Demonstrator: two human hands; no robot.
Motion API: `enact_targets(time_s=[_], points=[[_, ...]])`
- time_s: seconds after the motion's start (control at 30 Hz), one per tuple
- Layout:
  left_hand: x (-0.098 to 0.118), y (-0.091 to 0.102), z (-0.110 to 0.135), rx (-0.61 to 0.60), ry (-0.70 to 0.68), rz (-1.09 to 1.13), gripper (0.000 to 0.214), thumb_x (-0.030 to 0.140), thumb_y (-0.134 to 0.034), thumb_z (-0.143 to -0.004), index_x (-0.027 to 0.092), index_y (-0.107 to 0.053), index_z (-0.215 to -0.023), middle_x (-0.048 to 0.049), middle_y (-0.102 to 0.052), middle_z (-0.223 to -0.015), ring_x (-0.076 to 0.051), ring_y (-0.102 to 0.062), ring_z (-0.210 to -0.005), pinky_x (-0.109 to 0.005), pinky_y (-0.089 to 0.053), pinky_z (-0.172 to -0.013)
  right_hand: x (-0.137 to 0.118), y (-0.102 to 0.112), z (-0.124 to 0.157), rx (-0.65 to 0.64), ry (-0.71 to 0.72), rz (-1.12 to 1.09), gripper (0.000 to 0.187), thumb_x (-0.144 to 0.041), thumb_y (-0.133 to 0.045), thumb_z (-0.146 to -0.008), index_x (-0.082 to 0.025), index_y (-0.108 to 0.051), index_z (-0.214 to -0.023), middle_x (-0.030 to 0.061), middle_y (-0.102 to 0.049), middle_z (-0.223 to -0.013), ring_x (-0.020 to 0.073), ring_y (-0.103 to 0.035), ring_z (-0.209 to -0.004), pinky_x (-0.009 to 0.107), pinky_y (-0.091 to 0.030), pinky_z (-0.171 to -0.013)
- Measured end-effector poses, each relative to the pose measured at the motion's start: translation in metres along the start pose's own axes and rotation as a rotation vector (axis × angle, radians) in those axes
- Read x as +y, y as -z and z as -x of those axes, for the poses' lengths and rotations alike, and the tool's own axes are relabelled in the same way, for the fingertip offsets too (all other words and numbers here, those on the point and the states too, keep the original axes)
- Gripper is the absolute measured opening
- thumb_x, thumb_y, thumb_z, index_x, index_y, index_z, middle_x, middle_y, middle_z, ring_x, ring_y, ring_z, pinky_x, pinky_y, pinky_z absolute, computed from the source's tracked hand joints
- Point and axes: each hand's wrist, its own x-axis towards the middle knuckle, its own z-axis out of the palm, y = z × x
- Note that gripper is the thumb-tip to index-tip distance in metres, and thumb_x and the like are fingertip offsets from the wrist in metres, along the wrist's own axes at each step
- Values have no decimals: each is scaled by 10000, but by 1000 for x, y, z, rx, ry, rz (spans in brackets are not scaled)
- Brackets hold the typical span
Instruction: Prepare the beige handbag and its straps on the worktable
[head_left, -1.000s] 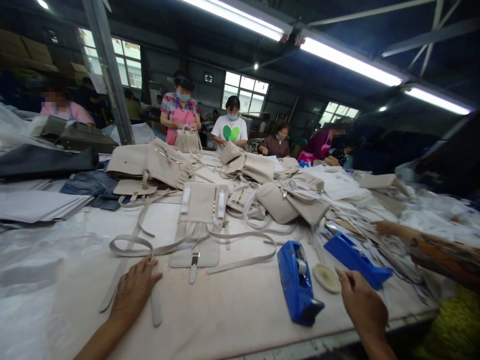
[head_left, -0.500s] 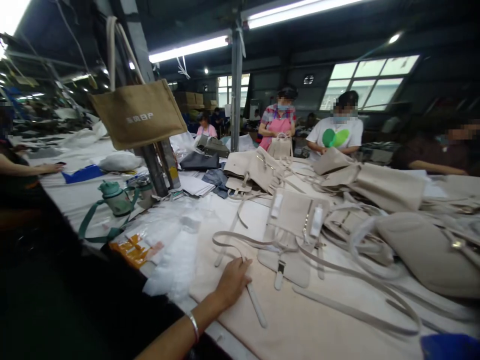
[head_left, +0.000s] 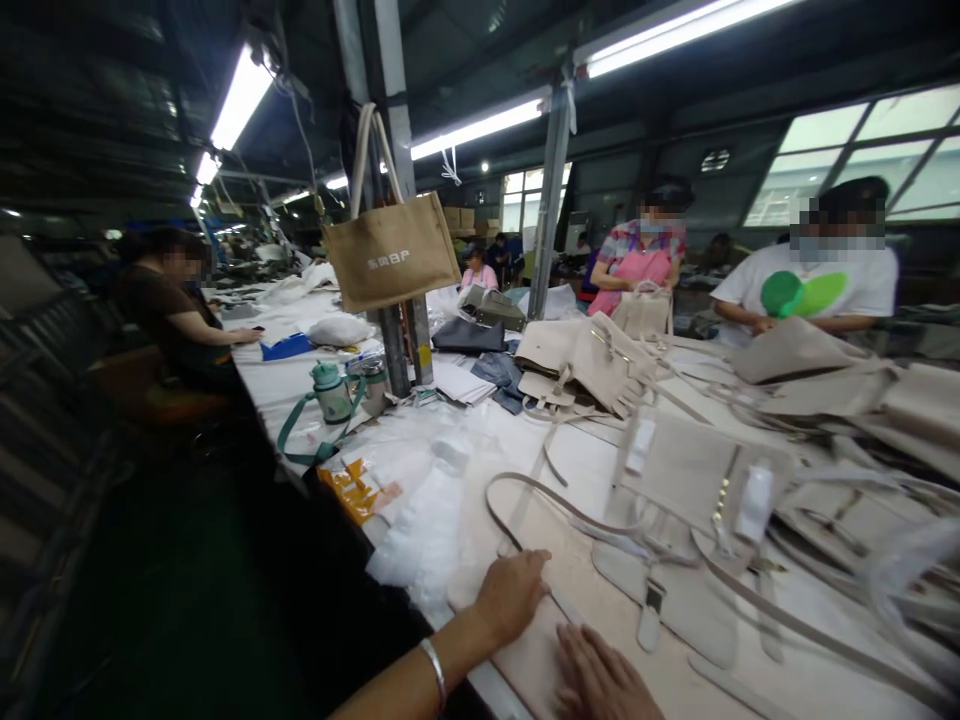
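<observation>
Beige tabletop (head_left: 581, 455): left hand (head_left: 514, 600), right hand (head_left: 600, 682) flat, empty; bag (head_left: 697, 478) lies lengthwise toward them.

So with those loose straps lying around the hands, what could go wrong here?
The long strap loops right beside the left hand; it might snag and drag the beige bag along. The clear plastic bags lie at the edge of the table and could slide off if nudged.

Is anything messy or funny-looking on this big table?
Nothing looks broken or spilled. The beige bags lie in a loose heap, their long straps looping across the table. Crumpled clear plastic sits bunched at the table's near edge, beside the left hand.
</observation>
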Motion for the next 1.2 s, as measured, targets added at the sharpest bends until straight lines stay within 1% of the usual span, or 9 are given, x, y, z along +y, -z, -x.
enact_targets(time_s=[0.1, 0.33, 0.43, 0.53, 0.67, 0.73, 0.87, 1.0, 1.2], points=[[-12, 22, 27, 71, 23, 74, 360, 215, -532, -882, 242, -554, -1240, -47, -683, -1139, -194, -649, -987, -286, -497, -891, 2, -21, -24, 6, 81, 135, 403, -454, -562, -865, -238, -625, -1199, 74, -702, -1160, 296, -672, -990, 400, -491, -780], [-72, 71, 109, 380, 411, 131, 339, 257, -293, -962, 175, -555, -1162, -104, -627, -1076, -231, -602, -1016, -392, -458, -917, 20, -8, -63, -58, -212, 249, 411, -204, -456, -897, -46, -518, -1272, 182, -683, -1146, 379, -560, -1124, 479, -439, -872], [-87, 76, 121, 373, 447, 191, 282, 249, -380, -924, 205, -606, -1087, -72, -637, -1047, -214, -613, -980, -356, -462, -900, -31, 0, -98, -23, -118, 87, 279, -152, -491, -885, -106, -584, -1144, 159, -691, -1083, 327, -594, -1040, 435, -449, -867], [-92, 73, 118, 337, 438, 274, 260, 242, -402, -904, 209, -652, -966, -53, -664, -973, -199, -625, -945, -315, -473, -870, -99, -4, -131, -179, -95, -185, 109, -113, -566, -848, -216, -600, -835, 40, -681, -821, 244, -621, -810, 360, -478, -731], [-93, 71, 112, 295, 462, 377, 303, 213, -359, -897, 174, -646, -987, -62, -697, -919, -180, -653, -828, -280, -510, -749, -145, -26, -153, -124, -204, -301, 330, -161, -699, -743, -171, -583, -1052, 136, -653, -1106, 321, -588, -988, 422, -481, -807], [-94, 73, 111, 275, 467, 408, 298, 209, -369, -886, 164, -641, -998, -58, -703, -906, -164, -650, -739, -268, -511, -704, -145, -34, -156, -101, -254, -367, 363, -143, -644, -777, -167, -565, -1131, 156, -628, -1176, 335, -569, -1039, 447, -456, -852], [-98, 74, 112, 266, 464, 420, 265, 214, -411, -869, 161, -645, -983, -46, -700, -871, -153, -632, -666, -275, -501, -705, -124, -35, -156, -135, -472, -620, 105, -200, -506, -892, -221, -610, -893, 53, -667, -867, 250, -614, -819, 351, -454, -739], [-99, 75, 113, 287, 453, 397, 270, 236, -407, -891, 162, -630, -1024, -58, -691, -893, -166, -630, -666, -312, -505, -728, -105, -26, -155, -105, -674, -771, 263, -383, -397, -963, -223, -563, -837, 1, -652, -733, 179, -623, -670, 264, -462, -630], [-71, 102, 101, 285, 224, 268, 445, 131, -350, -906, 257, -463, -1317, -55, -477, -1396, -189, -444, -1287, -367, -340, -1098, -98, -8, -150, -48, -719, -860, 279, -459, -450, -930, -224, -580, -854, 0, -674, -787, 180, -639, -750, 261, -471, -715]])
